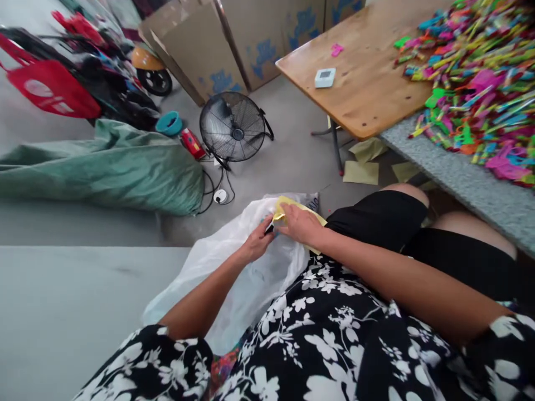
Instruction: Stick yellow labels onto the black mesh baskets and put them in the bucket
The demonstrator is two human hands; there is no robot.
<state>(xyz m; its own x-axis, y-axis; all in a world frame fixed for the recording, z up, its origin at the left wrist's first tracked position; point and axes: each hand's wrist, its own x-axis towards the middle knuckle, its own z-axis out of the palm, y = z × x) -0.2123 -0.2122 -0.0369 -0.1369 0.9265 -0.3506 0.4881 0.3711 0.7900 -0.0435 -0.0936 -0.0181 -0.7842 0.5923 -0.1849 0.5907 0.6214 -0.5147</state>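
My left hand [258,242] is over a translucent white plastic bag [221,256] in front of my lap. Its thumb and fingers close around a small dark thing, mostly hidden, that I cannot name. Just to the right, my right hand [301,224] grips a yellow paper sheet [285,203], whose edges show beyond the fingers and under the wrist. The fingertips of both hands nearly meet above the bag's opening. What lies inside the bag is blurred.
A grey ledge [451,172] and a wooden table [359,106] carry a heap of colourful plastic pieces [480,94] and a small white device [325,78]. Yellow sheets [361,172] lie on the floor. Ahead stand a black fan [237,133], cardboard boxes [200,50] and a green cover [104,172].
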